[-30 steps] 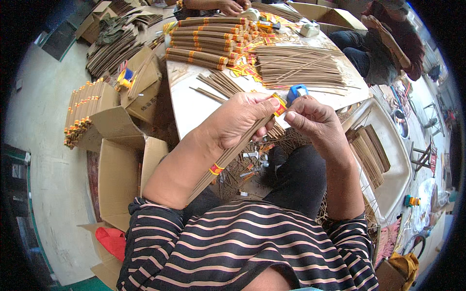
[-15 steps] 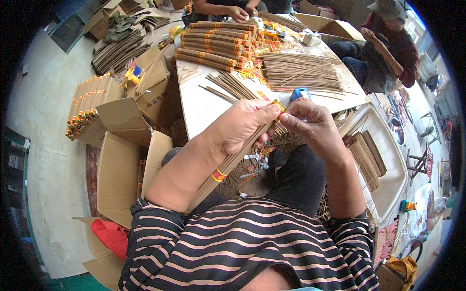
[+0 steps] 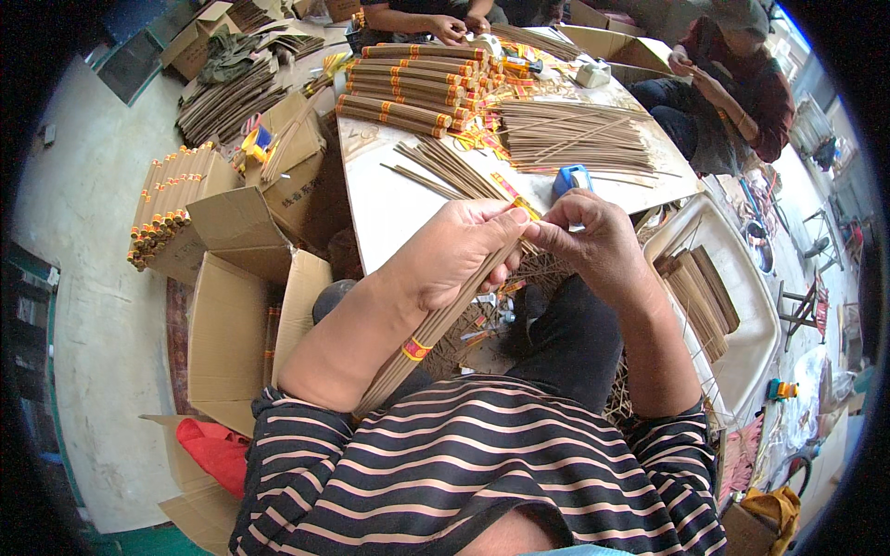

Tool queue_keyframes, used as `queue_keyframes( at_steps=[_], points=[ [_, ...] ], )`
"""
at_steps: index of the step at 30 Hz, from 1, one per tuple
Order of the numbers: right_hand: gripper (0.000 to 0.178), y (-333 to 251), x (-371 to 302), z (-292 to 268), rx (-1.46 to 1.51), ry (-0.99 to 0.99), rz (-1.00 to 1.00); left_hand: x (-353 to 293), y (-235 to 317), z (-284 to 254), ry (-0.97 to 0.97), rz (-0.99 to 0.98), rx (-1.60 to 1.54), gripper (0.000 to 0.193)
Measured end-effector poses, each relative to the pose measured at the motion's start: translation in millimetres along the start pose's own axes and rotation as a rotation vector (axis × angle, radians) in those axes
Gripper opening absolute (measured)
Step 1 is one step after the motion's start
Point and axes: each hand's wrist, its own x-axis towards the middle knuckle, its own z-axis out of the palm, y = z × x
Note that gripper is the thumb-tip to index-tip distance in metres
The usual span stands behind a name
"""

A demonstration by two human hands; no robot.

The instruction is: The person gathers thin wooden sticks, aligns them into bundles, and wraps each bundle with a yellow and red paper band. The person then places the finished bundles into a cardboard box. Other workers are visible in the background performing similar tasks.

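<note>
A bundle of thin brown incense sticks (image 3: 445, 318) slants from my lap up to my left hand (image 3: 464, 248), which is wrapped round its upper part. One red and yellow paper band (image 3: 415, 349) circles the bundle lower down. At the upper end a second yellow and red band (image 3: 527, 208) shows between my hands. My right hand (image 3: 593, 232) pinches thumb and finger together at that band's edge, touching the bundle end. Just beyond my hands, a blue tape dispenser (image 3: 571, 178) stands on the white table (image 3: 375, 208), beside loose incense sticks (image 3: 440, 169).
Finished banded bundles (image 3: 408, 83) are stacked on the table, with loose sticks (image 3: 575, 134) to their right. An open cardboard box (image 3: 232, 324) is at my left. On my right, a white tray (image 3: 756, 315) holds flat brown pieces. Two other people sit beyond the table.
My hands have shifted slightly, and my right fingers have moved a little left along the upper band. The bundle stays in my left hand.
</note>
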Motion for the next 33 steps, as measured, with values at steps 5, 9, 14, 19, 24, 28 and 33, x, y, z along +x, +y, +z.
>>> queue_keyframes(
  at_steps=[5, 9, 14, 19, 24, 28, 33],
  points=[
    [0.032, -1.7, 0.0, 0.0, -0.008, -0.025, -0.001, -3.3, -3.0, -2.4, -0.025, 0.01, -0.034, 0.022],
    [0.032, 0.8, 1.5, 2.0, 0.0, -0.003, -0.091, -3.7, -5.5, -5.1, -0.055, -0.008, -0.129, 0.021],
    [0.034, 3.2, 3.0, 6.6, -0.004, 0.044, -0.135, -6.4, -7.0, -5.8, -0.063, -0.018, -0.222, 0.022],
    [0.031, 2.4, 3.1, 7.8, 0.006, 0.055, -0.156, -7.4, -6.9, -8.4, -0.094, 0.003, -0.239, 0.026],
    [0.031, 3.2, 5.6, 8.7, 0.1, 0.039, -0.142, -8.2, -8.4, -10.2, -0.143, 0.012, -0.297, 0.027],
    [0.032, 7.7, 9.3, 15.3, 0.302, 0.03, -0.207, -5.6, -10.8, -13.8, -0.262, 0.029, -0.394, 0.048],
    [0.031, 30.1, 16.7, 26.2, 0.412, 0.015, -0.463, -4.4, -11.2, -10.5, -0.373, 0.046, -0.441, 0.073]
  ],
)
